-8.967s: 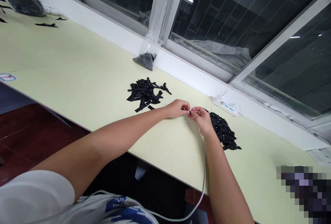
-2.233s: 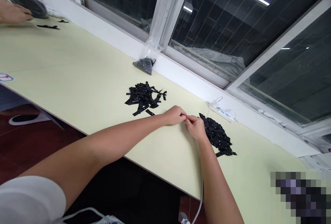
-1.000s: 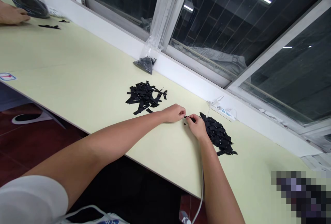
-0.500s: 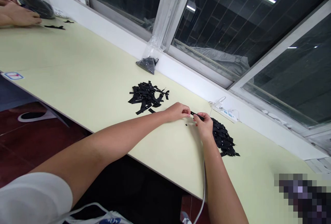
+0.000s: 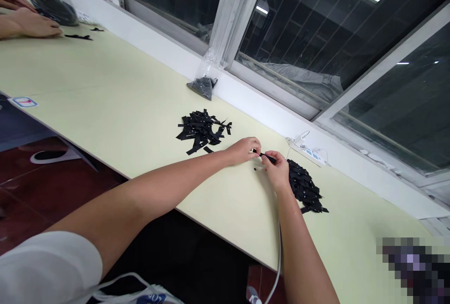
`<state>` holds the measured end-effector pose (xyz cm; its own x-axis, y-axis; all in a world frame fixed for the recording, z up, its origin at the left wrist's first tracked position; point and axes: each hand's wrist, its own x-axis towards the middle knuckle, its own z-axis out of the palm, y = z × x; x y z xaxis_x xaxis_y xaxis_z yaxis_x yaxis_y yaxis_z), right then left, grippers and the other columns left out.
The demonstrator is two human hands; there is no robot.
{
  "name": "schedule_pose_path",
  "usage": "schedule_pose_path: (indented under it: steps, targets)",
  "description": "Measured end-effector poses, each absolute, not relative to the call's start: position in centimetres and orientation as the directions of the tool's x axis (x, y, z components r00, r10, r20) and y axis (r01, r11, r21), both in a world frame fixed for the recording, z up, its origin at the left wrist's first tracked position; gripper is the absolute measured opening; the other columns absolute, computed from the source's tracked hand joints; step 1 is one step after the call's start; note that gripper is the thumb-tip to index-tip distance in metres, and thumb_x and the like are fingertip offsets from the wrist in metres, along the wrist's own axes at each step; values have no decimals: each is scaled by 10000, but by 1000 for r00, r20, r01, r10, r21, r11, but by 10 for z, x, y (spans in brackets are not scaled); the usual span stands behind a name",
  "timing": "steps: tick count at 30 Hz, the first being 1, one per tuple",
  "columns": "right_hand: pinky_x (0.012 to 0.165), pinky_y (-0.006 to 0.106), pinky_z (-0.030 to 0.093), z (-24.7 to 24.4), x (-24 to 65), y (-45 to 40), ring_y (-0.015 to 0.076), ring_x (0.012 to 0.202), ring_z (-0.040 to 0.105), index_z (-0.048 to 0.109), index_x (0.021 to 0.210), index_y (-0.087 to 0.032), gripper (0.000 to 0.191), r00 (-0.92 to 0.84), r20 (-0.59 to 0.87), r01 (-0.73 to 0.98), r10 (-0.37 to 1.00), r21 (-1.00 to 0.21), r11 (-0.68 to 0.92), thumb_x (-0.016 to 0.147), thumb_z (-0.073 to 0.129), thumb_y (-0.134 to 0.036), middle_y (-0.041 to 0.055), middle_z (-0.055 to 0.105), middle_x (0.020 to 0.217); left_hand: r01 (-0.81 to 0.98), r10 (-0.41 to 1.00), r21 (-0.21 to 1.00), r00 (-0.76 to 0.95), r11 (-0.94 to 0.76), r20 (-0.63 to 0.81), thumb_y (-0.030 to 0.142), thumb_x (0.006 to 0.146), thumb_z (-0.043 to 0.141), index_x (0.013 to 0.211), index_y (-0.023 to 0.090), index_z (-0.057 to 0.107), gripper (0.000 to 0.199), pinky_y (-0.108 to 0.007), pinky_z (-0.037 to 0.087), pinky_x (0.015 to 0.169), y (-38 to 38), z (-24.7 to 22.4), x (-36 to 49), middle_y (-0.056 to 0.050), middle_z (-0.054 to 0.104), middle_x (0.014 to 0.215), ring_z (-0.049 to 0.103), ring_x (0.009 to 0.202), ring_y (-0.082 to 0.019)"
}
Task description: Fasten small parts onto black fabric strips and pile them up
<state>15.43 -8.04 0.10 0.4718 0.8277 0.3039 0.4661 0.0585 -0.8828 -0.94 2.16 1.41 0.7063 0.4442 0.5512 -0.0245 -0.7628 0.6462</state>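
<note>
A short black fabric strip [image 5: 268,158] is stretched between my two hands above the table. My left hand [image 5: 244,150] is closed, thumb and fingers pinching the strip's left end. My right hand [image 5: 277,170] grips the other end between thumb and fingers. On the table just below them lies a tiny dark ring-like piece [image 5: 255,169]. Beside my right hand is a dense pile of black strips [image 5: 305,187] with small light spots. A looser pile of black strips [image 5: 201,128] lies beyond my left forearm.
A clear plastic bag with dark pieces [image 5: 203,86] stands against the window ledge. A white power strip [image 5: 312,155] sits by the wall, and a white cable [image 5: 280,248] crosses the table's front edge. At far left, another person's hands [image 5: 30,23] work near a large bag [image 5: 52,6].
My left fingers have shifted slightly on the strip, and a dark bit of it now shows between them. My right hand keeps its grip. The view has moved slightly.
</note>
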Motion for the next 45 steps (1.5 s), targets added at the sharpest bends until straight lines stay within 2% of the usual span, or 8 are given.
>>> schedule_pose_path:
  steps: [3,6,10,14,29,36,45]
  targets:
    - [641,313,516,1,154,-80,210,767,648,646,981,-175,444,440,314,474,841,-877,79,715,737,-517,82,701,873,-31,429,652,729,-758,533,143,847,606,889,163,700,105,-302,445,907,22,13,-10,-67,697,1074,617,986,-177]
    - [655,314,519,1,154,-81,214,796,651,645,982,-177,431,424,324,484,846,-870,91,720,738,-506,92,706,917,4,432,657,757,-754,491,161,851,596,912,160,703,123,-286,443,808,22,13,-11,-43,710,927,612,860,-164]
    - [660,316,520,1,154,-81,211,799,648,648,984,-174,419,396,345,509,851,-854,110,737,728,-503,104,706,964,15,452,654,736,-756,505,152,824,592,874,143,697,116,-271,425,728,20,14,-10,-42,694,860,588,794,-152]
    - [659,320,518,2,154,-80,212,785,647,656,988,-172,432,369,369,552,853,-825,118,745,717,-524,110,709,958,21,513,720,715,-694,474,134,787,607,852,135,694,109,-254,411,675,18,14,-9,-27,678,786,563,720,-130]
    - [719,307,492,5,151,-83,189,780,641,668,925,-180,283,331,422,597,844,-786,159,775,704,-417,67,707,908,11,572,807,711,-590,409,153,753,625,883,137,710,156,-253,433,667,16,12,-7,-31,694,787,583,718,-136]
    - [684,301,496,1,152,-80,189,771,637,661,949,-178,322,330,404,575,853,-803,157,773,709,-444,73,706,907,15,594,804,683,-594,426,109,736,604,850,135,714,160,-254,418,644,18,11,-5,-17,675,738,555,665,-122]
    - [687,334,527,-2,158,-79,223,806,656,662,986,-182,407,376,386,561,842,-819,126,750,725,-508,96,707,925,-81,593,885,713,-459,373,160,727,705,873,127,695,149,-274,482,703,26,6,-3,-38,703,795,625,735,-137]
